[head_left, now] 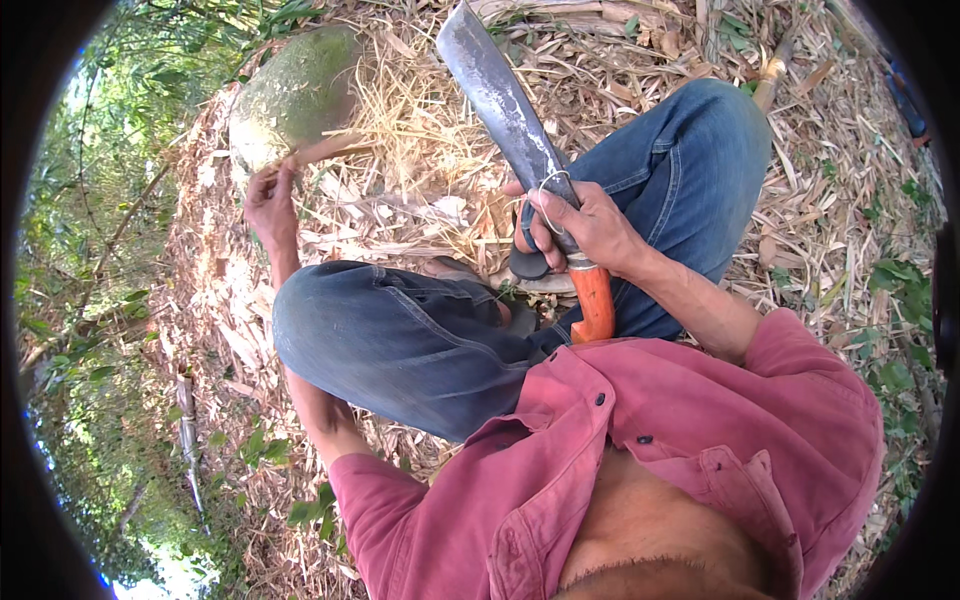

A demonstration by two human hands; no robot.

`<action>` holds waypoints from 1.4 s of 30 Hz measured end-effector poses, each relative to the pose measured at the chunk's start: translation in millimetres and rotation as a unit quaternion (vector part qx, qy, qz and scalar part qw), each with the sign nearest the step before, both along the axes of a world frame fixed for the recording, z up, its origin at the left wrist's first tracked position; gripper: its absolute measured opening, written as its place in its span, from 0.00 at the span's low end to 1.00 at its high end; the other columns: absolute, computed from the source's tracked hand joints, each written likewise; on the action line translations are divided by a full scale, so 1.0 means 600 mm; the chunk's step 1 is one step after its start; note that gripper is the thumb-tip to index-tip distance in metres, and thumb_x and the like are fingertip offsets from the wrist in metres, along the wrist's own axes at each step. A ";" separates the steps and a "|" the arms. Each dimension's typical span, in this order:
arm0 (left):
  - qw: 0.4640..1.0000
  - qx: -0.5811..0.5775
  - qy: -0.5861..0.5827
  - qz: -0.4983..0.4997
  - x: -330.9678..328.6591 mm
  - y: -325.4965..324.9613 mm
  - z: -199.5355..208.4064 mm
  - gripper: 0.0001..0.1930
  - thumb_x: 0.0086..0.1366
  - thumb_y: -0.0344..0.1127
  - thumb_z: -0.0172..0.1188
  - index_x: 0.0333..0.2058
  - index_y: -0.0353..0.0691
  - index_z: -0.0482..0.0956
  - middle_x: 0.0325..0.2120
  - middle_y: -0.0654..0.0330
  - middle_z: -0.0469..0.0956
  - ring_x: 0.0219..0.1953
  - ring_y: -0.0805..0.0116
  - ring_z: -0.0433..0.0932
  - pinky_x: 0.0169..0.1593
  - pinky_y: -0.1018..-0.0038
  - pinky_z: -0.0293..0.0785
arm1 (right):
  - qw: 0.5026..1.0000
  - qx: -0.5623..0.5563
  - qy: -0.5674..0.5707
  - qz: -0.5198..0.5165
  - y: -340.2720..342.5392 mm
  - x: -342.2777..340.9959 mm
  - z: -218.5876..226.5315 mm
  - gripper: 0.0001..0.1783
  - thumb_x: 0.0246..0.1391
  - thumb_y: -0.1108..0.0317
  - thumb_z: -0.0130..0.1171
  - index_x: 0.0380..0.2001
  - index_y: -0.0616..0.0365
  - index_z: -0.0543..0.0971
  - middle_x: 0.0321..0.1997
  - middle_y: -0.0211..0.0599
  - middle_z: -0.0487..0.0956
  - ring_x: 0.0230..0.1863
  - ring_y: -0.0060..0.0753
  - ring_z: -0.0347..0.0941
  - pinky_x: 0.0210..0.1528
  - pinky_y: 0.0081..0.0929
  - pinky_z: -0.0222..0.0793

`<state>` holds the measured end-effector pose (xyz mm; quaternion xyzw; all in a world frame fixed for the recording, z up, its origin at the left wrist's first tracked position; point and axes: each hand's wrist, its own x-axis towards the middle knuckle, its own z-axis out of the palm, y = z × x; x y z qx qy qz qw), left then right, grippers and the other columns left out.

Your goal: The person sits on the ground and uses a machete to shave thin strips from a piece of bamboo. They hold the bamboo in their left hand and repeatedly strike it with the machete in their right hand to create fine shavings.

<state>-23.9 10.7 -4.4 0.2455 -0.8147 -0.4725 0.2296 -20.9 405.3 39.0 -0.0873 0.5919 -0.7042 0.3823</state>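
My right hand (595, 225) is closed around the lower blade of a machete (505, 110), just above its orange handle (593, 300). The dark, worn blade points up and away to the left, and the handle's end lies close to my shirt. A thin pale loop (550, 200) shows by the thumb and the blade. Out beyond my left knee, my left hand (270, 205) pinches the end of a flat brown dry strip (332, 149). This strip lies across the near edge of a large rounded greenish stone (300, 95).
Pale thin shavings (415, 125) are heaped beside the stone. Dry leaves and bamboo litter (830, 150) cover the ground. My bent legs in jeans (400, 340) lie between my arms, with a dark sandal (528, 263) between them. Green plants (100, 280) grow at the left.
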 end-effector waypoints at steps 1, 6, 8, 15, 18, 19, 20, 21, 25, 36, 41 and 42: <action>1.000 0.014 0.006 0.003 -0.002 0.000 0.027 0.12 0.56 0.44 0.63 0.32 0.44 0.81 0.25 0.64 0.78 0.25 0.78 0.71 0.27 0.81 0.70 | 1.000 -0.006 -0.001 -0.002 0.004 0.003 -0.002 0.24 0.63 0.57 0.44 0.53 0.65 0.67 0.20 0.27 0.71 0.17 0.14 0.67 0.20 0.14 0.65; 0.996 -0.020 0.044 -0.069 -0.023 -0.017 0.114 0.11 0.61 0.39 0.60 0.38 0.38 0.77 0.22 0.65 0.75 0.24 0.79 0.67 0.26 0.82 0.63 | 0.999 -0.031 0.001 -0.012 0.018 0.008 0.002 0.23 0.63 0.58 0.45 0.53 0.65 0.67 0.19 0.27 0.71 0.15 0.15 0.66 0.19 0.14 0.65; 0.996 -0.016 0.022 -0.085 -0.030 -0.016 0.145 0.12 0.61 0.38 0.60 0.40 0.38 0.76 0.25 0.63 0.77 0.26 0.79 0.70 0.28 0.83 0.64 | 0.999 -0.031 -0.005 -0.018 0.023 0.009 0.004 0.23 0.63 0.58 0.45 0.53 0.65 0.67 0.19 0.27 0.71 0.15 0.14 0.66 0.19 0.14 0.65; 0.994 -0.034 0.060 -0.090 -0.061 0.049 0.220 0.15 0.64 0.41 0.56 0.45 0.41 0.76 0.33 0.60 0.80 0.35 0.76 0.77 0.35 0.80 0.75 | 0.997 -0.061 0.000 -0.048 0.036 0.007 0.003 0.22 0.63 0.60 0.44 0.53 0.66 0.67 0.19 0.28 0.71 0.16 0.15 0.67 0.19 0.14 0.65; 0.991 -0.065 0.072 -0.089 -0.064 0.080 0.235 0.16 0.65 0.44 0.54 0.46 0.42 0.76 0.36 0.60 0.79 0.38 0.73 0.77 0.41 0.76 0.77 | 0.998 -0.055 0.000 -0.038 0.035 0.005 0.006 0.22 0.63 0.61 0.44 0.54 0.66 0.66 0.19 0.28 0.71 0.17 0.16 0.67 0.20 0.15 0.65; 0.990 -0.078 0.071 -0.089 -0.066 0.084 0.222 0.15 0.65 0.44 0.54 0.46 0.44 0.76 0.36 0.60 0.79 0.38 0.73 0.77 0.41 0.75 0.77 | 0.998 -0.060 -0.005 -0.033 0.034 0.005 0.006 0.23 0.63 0.61 0.44 0.55 0.66 0.65 0.19 0.28 0.71 0.18 0.17 0.68 0.20 0.15 0.66; 0.989 -0.091 0.069 -0.090 -0.070 0.089 0.197 0.15 0.65 0.44 0.54 0.46 0.45 0.76 0.36 0.61 0.79 0.39 0.72 0.76 0.41 0.75 0.76 | 0.997 -0.065 -0.009 -0.029 0.033 0.006 0.005 0.23 0.63 0.61 0.44 0.56 0.66 0.65 0.20 0.28 0.71 0.19 0.17 0.68 0.21 0.15 0.66; 0.988 -0.104 0.070 -0.091 -0.073 0.095 0.169 0.14 0.65 0.44 0.54 0.46 0.46 0.76 0.36 0.61 0.79 0.39 0.72 0.76 0.41 0.74 0.76 | 0.996 -0.081 -0.002 -0.030 0.031 0.007 0.004 0.22 0.62 0.60 0.45 0.54 0.65 0.66 0.20 0.27 0.71 0.18 0.17 0.69 0.21 0.16 0.67; 0.990 -0.099 -0.010 -0.099 -0.062 0.158 0.038 0.13 0.63 0.46 0.54 0.42 0.48 0.78 0.30 0.63 0.78 0.31 0.75 0.74 0.33 0.71 0.73 | 0.992 -0.122 0.005 -0.032 0.023 0.025 0.004 0.18 0.61 0.61 0.47 0.45 0.65 0.71 0.20 0.27 0.72 0.20 0.18 0.71 0.23 0.17 0.69; 0.996 -0.072 -0.021 -0.048 -0.007 0.212 -0.080 0.12 0.59 0.38 0.61 0.40 0.40 0.76 0.22 0.61 0.76 0.24 0.72 0.72 0.29 0.76 0.69 | 0.989 -0.046 0.125 -0.068 0.003 0.007 0.043 0.16 0.61 0.61 0.44 0.28 0.63 0.72 0.18 0.32 0.72 0.16 0.21 0.68 0.19 0.22 0.67; 0.998 -0.049 0.004 -0.046 0.005 0.226 -0.093 0.12 0.58 0.36 0.62 0.39 0.37 0.77 0.26 0.57 0.79 0.30 0.72 0.77 0.34 0.77 0.72 | 0.909 0.183 0.373 -0.007 -0.053 -0.030 0.088 0.19 0.57 0.55 0.48 0.31 0.64 0.74 0.14 0.43 0.72 0.17 0.41 0.70 0.26 0.36 0.70; 0.998 -0.021 0.032 -0.054 0.006 0.223 -0.103 0.13 0.58 0.35 0.63 0.39 0.36 0.78 0.27 0.56 0.80 0.31 0.71 0.78 0.34 0.78 0.72 | 0.898 0.208 0.387 0.016 -0.069 -0.036 0.090 0.20 0.57 0.54 0.48 0.32 0.64 0.75 0.14 0.45 0.72 0.17 0.46 0.71 0.27 0.39 0.70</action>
